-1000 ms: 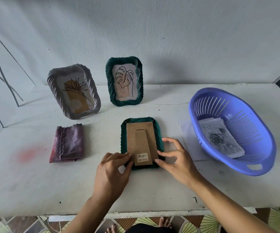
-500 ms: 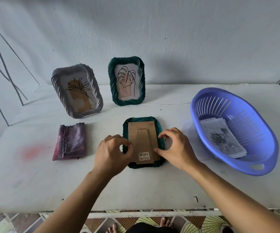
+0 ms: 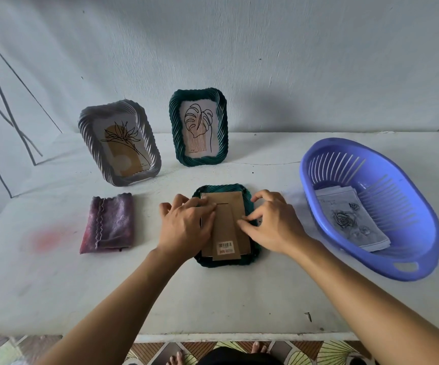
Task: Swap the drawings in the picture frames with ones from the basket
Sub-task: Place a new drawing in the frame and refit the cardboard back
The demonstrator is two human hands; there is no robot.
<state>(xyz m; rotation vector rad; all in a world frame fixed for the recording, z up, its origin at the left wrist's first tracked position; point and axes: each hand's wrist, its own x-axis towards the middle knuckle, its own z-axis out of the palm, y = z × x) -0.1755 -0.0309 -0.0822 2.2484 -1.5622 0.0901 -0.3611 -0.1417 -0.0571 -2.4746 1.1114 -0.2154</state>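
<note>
A dark green picture frame (image 3: 226, 262) lies face down at the table's middle, its brown cardboard backing (image 3: 227, 206) with the stand flap and a barcode sticker facing up. My left hand (image 3: 186, 227) rests flat on the backing's left side, fingers reaching over its upper left part. My right hand (image 3: 273, 225) has curled fingers, and its thumb and fingertips pinch at the backing's right edge. A purple plastic basket (image 3: 424, 214) on the right holds a stack of drawings (image 3: 350, 222), with a rose sketch on top.
Two frames stand upright at the back: a grey one (image 3: 86, 127) with a flower drawing and a dark green one (image 3: 176, 114) with a leaf drawing. A folded purple cloth (image 3: 110, 222) lies to the left. The white table's front edge (image 3: 239, 337) is near me.
Both hands slid from the frame's near end up along its sides to the middle and upper part of the backing. The frame stays flat in place.
</note>
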